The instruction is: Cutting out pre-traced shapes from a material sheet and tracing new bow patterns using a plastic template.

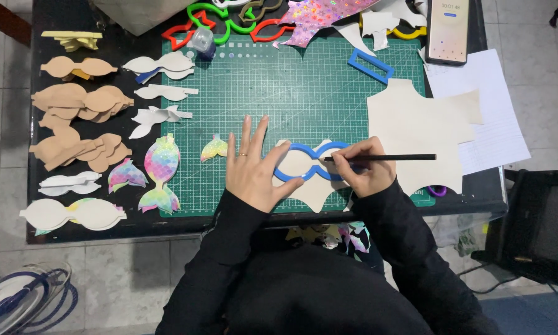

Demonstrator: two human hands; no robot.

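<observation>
Here, left hand (252, 173) flat, fingers spread on blue template (309, 162); right hand (364, 166) pinching black pencil (381, 157).

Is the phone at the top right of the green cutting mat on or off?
On: the phone lies face up, its screen lit white with dark figures showing.

Left hand (251, 170) flat, pinning blue bow template (309, 162) on cream sheet (415, 127); right hand (366, 167) grips black pencil (384, 157) against template's right lobe.
</observation>
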